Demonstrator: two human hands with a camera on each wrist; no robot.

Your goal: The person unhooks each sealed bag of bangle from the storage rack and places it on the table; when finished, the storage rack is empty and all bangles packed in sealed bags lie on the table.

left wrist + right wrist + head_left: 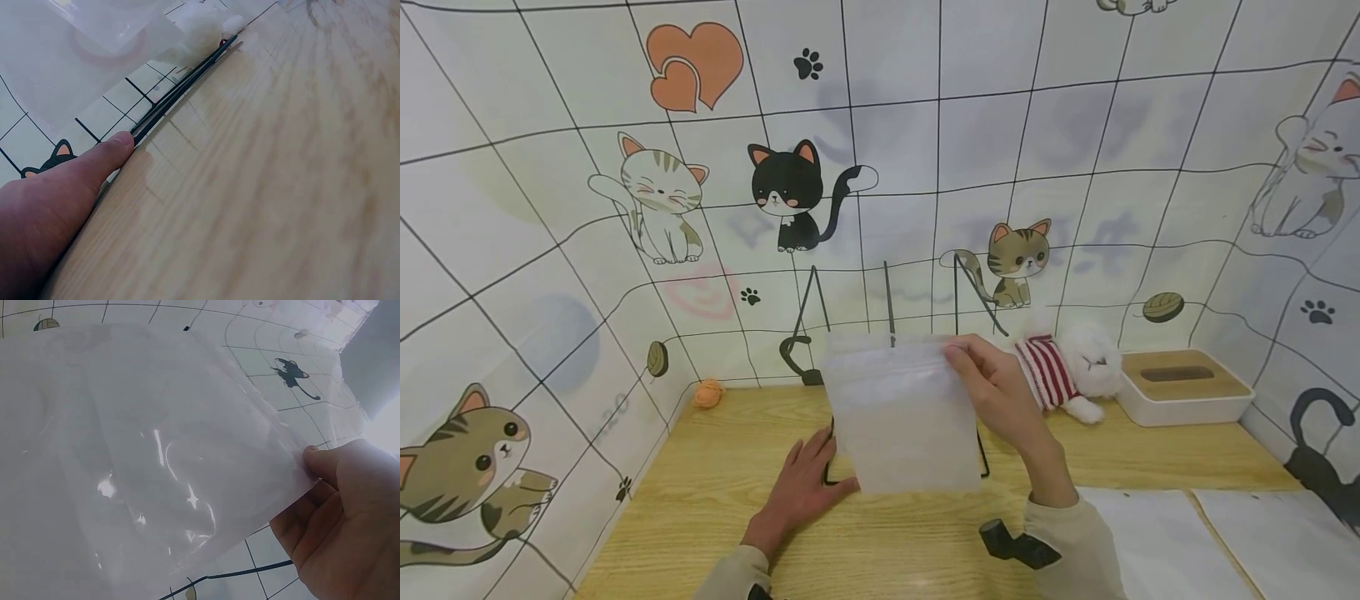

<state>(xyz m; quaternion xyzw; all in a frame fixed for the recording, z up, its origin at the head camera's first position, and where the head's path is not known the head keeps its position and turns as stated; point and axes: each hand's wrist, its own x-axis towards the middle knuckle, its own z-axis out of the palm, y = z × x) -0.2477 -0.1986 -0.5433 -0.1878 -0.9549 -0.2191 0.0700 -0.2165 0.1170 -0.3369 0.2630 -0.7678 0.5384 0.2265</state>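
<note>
A translucent plastic zip bag (pixel 906 425) hangs upright over the wooden table, its zip strip along the top. My right hand (pixel 1000 387) pinches its upper right corner between thumb and fingers, as the right wrist view also shows. Behind the bag stands a black wire rack (pixel 891 304) with thin uprights, its middle mostly hidden by the bag. My left hand (pixel 805 483) rests spread at the left side of the rack's base. In the left wrist view its thumb (pixel 112 150) lies on the black base wire (pixel 181 90), low on the table.
A white plush toy (pixel 1086 362) in a red striped shirt lies behind my right hand. Right of it sits a white box with a wooden lid (pixel 1168 372). White sheets (pixel 1165 533) lie at the near right. A small orange ball (pixel 708 393) sits at the far left corner.
</note>
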